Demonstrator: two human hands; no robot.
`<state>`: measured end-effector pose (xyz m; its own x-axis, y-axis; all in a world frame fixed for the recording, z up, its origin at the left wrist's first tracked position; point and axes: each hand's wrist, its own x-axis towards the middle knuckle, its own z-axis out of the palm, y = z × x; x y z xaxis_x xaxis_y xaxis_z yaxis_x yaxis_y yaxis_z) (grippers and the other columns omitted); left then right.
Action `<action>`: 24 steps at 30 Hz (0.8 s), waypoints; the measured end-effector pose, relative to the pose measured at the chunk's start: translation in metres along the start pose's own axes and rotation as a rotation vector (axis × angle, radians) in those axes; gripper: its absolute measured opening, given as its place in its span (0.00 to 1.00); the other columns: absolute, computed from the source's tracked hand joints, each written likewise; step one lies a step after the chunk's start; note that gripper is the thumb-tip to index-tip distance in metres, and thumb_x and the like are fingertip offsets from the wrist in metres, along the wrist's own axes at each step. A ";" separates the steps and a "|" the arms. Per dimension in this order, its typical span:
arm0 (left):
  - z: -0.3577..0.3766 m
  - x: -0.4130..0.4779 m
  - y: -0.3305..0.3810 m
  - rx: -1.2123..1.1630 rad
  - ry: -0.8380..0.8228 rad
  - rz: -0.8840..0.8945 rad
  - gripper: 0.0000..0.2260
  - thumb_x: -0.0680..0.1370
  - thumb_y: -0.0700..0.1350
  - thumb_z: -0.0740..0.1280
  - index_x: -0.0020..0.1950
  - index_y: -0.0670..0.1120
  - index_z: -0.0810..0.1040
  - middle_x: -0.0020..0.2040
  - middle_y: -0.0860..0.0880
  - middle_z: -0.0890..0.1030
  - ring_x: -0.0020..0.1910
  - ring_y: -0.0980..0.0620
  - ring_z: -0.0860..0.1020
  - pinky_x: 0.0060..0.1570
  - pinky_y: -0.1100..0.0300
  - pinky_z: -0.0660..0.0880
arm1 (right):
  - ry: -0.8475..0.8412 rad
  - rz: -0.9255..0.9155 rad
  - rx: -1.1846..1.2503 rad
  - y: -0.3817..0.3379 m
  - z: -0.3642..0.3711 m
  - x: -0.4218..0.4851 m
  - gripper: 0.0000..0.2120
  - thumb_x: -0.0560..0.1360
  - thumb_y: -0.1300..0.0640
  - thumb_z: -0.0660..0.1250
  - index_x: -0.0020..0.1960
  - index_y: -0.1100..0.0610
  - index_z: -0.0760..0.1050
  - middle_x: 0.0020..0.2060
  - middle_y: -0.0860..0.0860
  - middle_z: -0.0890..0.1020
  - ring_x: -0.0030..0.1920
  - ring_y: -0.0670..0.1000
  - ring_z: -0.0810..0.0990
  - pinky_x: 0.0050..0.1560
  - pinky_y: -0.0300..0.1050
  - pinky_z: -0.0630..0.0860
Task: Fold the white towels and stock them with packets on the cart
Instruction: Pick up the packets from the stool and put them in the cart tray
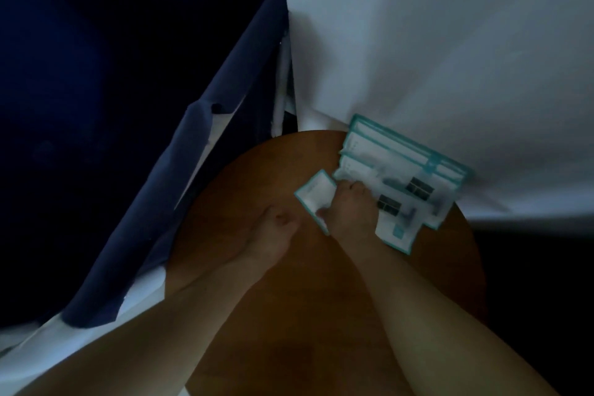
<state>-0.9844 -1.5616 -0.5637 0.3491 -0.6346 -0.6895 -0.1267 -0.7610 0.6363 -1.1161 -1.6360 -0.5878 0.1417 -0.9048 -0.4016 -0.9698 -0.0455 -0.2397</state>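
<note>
Several white packets with teal borders (405, 164) lie fanned out at the far right of a round brown wooden table (244, 177). My right hand (350, 206) rests on this pile, fingers on the packets, and its thumb pinches a small teal-edged packet (313, 194) that lies just left of the pile. My left hand (273, 235) lies on the tabletop to the left of the small packet, with nothing in it. The scene is dim and the fingers are hard to make out.
White fabric (450, 58) fills the upper right behind the table. A dark navy cloth (199, 145) hangs along the left, with white fabric (135, 299) under its lower edge. Past the table's right edge the view is black.
</note>
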 end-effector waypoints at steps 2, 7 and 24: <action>0.006 0.002 0.004 -0.095 0.012 -0.011 0.14 0.73 0.44 0.72 0.55 0.38 0.80 0.47 0.46 0.80 0.48 0.49 0.78 0.48 0.59 0.73 | -0.064 0.022 0.202 0.002 0.000 -0.006 0.25 0.74 0.47 0.71 0.67 0.57 0.73 0.58 0.58 0.79 0.59 0.58 0.78 0.57 0.49 0.74; 0.023 0.003 0.003 -0.304 -0.047 -0.153 0.03 0.75 0.43 0.72 0.48 0.46 0.80 0.45 0.42 0.84 0.38 0.48 0.82 0.41 0.56 0.80 | -0.168 0.071 0.828 0.007 -0.002 -0.050 0.10 0.78 0.57 0.68 0.56 0.59 0.82 0.48 0.53 0.84 0.45 0.48 0.81 0.41 0.33 0.74; 0.032 -0.009 -0.012 -0.273 -0.051 -0.168 0.02 0.79 0.39 0.68 0.51 0.44 0.79 0.50 0.41 0.83 0.47 0.41 0.83 0.50 0.46 0.80 | 0.138 0.012 -0.155 0.059 0.032 -0.090 0.29 0.65 0.48 0.74 0.62 0.62 0.78 0.56 0.58 0.79 0.54 0.59 0.77 0.51 0.55 0.76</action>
<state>-1.0155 -1.5511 -0.5763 0.2963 -0.5144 -0.8047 0.1846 -0.7958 0.5767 -1.1797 -1.5442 -0.5938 0.1114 -0.9547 -0.2758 -0.9917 -0.0890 -0.0924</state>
